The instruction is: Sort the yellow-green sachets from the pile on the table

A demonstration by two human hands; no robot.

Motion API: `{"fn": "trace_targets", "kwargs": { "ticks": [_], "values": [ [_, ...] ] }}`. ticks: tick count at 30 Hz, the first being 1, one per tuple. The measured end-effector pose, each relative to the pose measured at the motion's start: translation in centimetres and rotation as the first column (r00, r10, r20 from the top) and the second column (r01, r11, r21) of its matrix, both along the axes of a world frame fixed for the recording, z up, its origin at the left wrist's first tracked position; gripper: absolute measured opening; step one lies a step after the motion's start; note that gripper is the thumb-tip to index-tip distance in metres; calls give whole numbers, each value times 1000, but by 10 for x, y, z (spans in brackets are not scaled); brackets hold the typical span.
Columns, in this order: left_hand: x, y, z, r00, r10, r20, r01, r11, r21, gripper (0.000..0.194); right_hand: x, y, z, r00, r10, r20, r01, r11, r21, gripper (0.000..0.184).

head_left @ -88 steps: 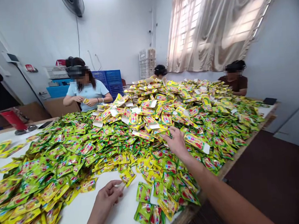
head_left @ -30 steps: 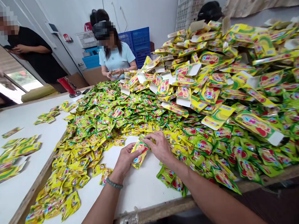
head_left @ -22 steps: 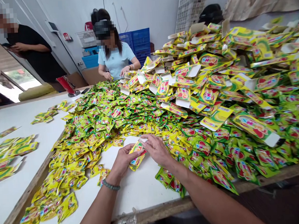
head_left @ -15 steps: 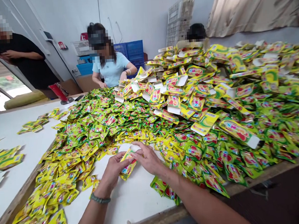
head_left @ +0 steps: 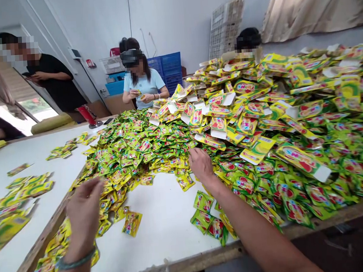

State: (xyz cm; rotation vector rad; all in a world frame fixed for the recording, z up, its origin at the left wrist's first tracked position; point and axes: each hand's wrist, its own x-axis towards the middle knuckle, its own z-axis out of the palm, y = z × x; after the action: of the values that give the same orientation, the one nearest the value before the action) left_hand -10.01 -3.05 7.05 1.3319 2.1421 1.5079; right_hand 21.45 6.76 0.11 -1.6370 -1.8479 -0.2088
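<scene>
A wide heap of small green-and-yellow sachets (head_left: pixel 133 147) covers the white table (head_left: pixel 165 231). Behind it rises a stack of flat yellow cartons (head_left: pixel 228 96). My right hand (head_left: pixel 201 164) rests on the near edge of the heap, fingers bent down among the sachets with the tips hidden. My left hand (head_left: pixel 84 209), with a bead bracelet on its wrist, is over the sachets at the table's left edge. It is smeared by motion, and I see nothing in it. A single sachet (head_left: pixel 132 223) lies on the bare patch between my hands.
A few sachets (head_left: pixel 209 221) lie beside my right forearm near the front edge. A second white table (head_left: pixel 35 157) on the left holds scattered sachets. A person in a light blue shirt (head_left: pixel 143 84) handles a sachet across the table. Another person in black (head_left: pixel 53 78) stands far left. Blue crates (head_left: pixel 167 65) stand by the wall.
My hands held one sachet together over the bare patch. Now they are apart: the left has swung to the left edge, the right has reached forward to the heap.
</scene>
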Motion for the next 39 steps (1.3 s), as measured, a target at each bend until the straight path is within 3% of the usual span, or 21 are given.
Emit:
{"fn": "trace_targets", "kwargs": {
  "ticks": [3,4,8,13,16,18,20,22,24,25,27,29,31,33,35,38,39],
  "values": [
    [60,28,-29,952,-300,57,305,929,-208,37,1,-7,-7,999,14,-29,-12,998,58,30],
    [81,39,-37,931,-364,10,355,902,-244,34,2,-10,-10,1000,22,-22,-20,998,61,31],
    [155,80,-55,858,-446,-254,354,873,-336,20,1,-9,-16,997,71,32,-71,997,12,35],
    [202,112,-71,869,-432,-239,354,883,-308,23,2,-1,-14,951,12,-308,-5,1000,24,26],
    [204,116,-78,880,-448,-158,397,876,-276,18,6,-2,-12,880,24,-474,-37,999,-17,23],
    [196,113,-79,878,-474,-73,443,860,-255,18,8,-4,-11,783,29,-621,-113,989,-97,24],
    [180,105,-78,868,-496,17,485,842,-234,23,7,-5,-13,591,51,-805,-281,949,-146,26],
    [161,91,-73,829,-510,230,549,819,-165,38,-1,-8,-16,383,89,-920,-470,876,-111,28],
    [143,73,-68,692,-507,513,612,790,-45,50,-12,-12,-20,304,123,-945,-593,800,-87,26],
    [136,64,-66,597,-495,631,627,779,17,49,-19,-15,-21,327,143,-934,-625,774,-101,24],
    [128,48,-65,466,-472,749,636,767,88,39,-31,-23,-23,461,195,-865,-625,763,-161,21],
    [126,37,-69,425,-467,776,631,767,116,35,-40,-31,-22,615,283,-736,-575,800,-172,20],
    [127,33,-76,418,-468,778,620,773,132,39,-45,-38,-22,699,385,-603,-549,829,-106,22],
    [127,33,-81,416,-462,783,611,780,135,43,-48,-40,-23,707,408,-577,-536,842,-61,23],
    [125,35,-85,386,-435,814,621,775,120,44,-48,-38,-25,653,308,-692,-519,847,-113,19],
    [121,36,-87,339,-361,869,626,776,78,42,-47,-31,-30,509,118,-853,-606,753,-258,17],
    [120,36,-88,347,-347,871,619,782,65,41,-47,-30,-30,511,112,-852,-634,718,-286,17]
  ]
}}
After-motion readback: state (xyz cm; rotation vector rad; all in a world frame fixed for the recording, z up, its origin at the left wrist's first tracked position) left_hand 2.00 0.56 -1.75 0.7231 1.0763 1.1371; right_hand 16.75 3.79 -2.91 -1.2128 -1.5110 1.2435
